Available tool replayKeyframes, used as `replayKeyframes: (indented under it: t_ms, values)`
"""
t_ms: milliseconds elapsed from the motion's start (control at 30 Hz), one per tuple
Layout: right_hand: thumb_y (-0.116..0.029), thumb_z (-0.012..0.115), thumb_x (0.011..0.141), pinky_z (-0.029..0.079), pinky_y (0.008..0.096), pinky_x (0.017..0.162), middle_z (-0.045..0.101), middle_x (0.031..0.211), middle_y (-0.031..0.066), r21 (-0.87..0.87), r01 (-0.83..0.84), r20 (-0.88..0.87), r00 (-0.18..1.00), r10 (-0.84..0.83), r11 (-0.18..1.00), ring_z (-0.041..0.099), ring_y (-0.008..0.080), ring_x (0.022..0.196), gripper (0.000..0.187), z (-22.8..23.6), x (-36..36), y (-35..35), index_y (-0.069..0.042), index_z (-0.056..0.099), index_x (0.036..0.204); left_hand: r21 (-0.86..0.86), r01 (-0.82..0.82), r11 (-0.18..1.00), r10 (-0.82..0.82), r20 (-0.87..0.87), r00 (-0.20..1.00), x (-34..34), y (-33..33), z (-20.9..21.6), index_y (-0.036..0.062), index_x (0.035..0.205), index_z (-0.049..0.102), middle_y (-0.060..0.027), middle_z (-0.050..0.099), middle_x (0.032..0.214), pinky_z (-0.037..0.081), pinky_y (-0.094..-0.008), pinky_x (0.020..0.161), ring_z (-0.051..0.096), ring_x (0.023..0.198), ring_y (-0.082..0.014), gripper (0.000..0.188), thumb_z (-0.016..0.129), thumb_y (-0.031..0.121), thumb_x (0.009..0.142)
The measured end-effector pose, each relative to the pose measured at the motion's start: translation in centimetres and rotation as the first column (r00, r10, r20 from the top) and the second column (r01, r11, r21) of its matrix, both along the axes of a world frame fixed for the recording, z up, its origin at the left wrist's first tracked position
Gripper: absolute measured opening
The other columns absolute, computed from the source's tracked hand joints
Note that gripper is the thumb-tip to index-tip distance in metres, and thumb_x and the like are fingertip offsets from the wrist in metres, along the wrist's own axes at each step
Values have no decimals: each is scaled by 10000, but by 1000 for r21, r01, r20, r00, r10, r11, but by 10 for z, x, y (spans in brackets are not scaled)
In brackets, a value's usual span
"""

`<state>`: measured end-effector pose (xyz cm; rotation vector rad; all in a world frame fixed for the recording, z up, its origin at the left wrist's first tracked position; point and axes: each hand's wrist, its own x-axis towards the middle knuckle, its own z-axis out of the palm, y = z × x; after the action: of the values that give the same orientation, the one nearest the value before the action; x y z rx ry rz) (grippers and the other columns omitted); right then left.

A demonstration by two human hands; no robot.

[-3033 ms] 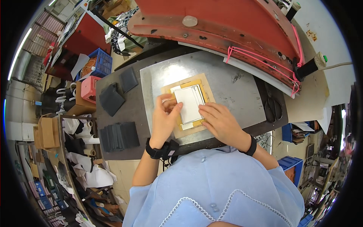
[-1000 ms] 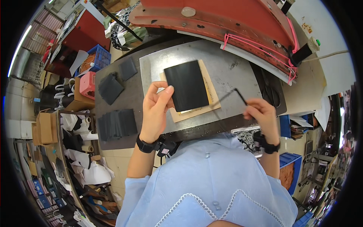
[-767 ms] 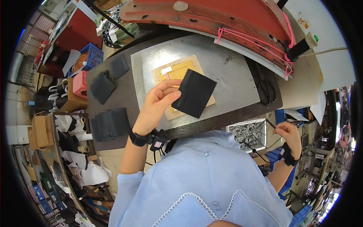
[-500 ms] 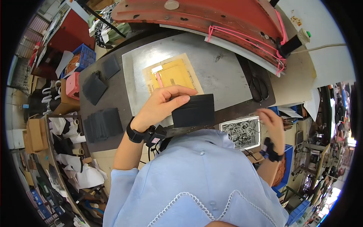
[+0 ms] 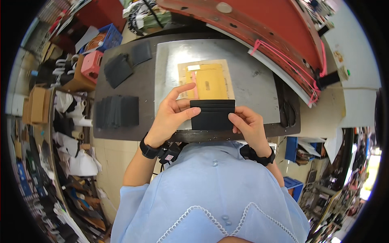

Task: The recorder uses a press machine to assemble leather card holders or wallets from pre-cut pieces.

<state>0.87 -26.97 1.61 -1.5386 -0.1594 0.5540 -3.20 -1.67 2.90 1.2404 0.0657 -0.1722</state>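
A black card holder (image 5: 212, 120) with several slot edges across its upper part is held in front of me, just above the table's near edge. My left hand (image 5: 169, 117) grips its left side, thumb on the front and index finger stretched out above. At the opposite side, my right hand (image 5: 250, 124) pinches the right edge between thumb and fingers. Beyond it, a yellow template (image 5: 210, 81) on a tan board lies on a grey metal plate (image 5: 253, 67). A row of overlapping black pieces (image 5: 117, 111) rests on the table to the left.
More black pieces (image 5: 118, 69) lie at the far left of the table. Black-handled scissors (image 5: 287, 114) lie by the right edge. A red machine body (image 5: 263, 24) with pink cord (image 5: 283, 65) overhangs the far right. A pink stool (image 5: 92, 65) and blue crate (image 5: 113, 37) stand left.
My right hand has come left from beside the white tray of metal pieces and taken hold of the card holder's right edge. My left hand keeps its grip; the view has shifted.
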Motion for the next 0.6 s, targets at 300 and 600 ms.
replayKeyframes:
  t_ms: [300,600]
  values:
    - [-161,665,977,437,200,574,637,819,-9,-4,-7,9,1000,7,1000,531,52,622,237,-12,0,21,1,671,1150,-6,-134,991,134,24,991,-15,8,-18,26,1503,332,-179,716,1134,511,-268,919,668,1018,-143,631,629,-16,948]
    - [-102,694,942,483,248,589,684,913,63,-52,137,350,930,-111,989,616,119,670,227,-7,-1,37,-8,676,1147,187,-321,928,316,59,947,-12,24,-37,2,1159,580,-110,678,1007,543,-281,806,654,926,-149,225,549,192,1041]
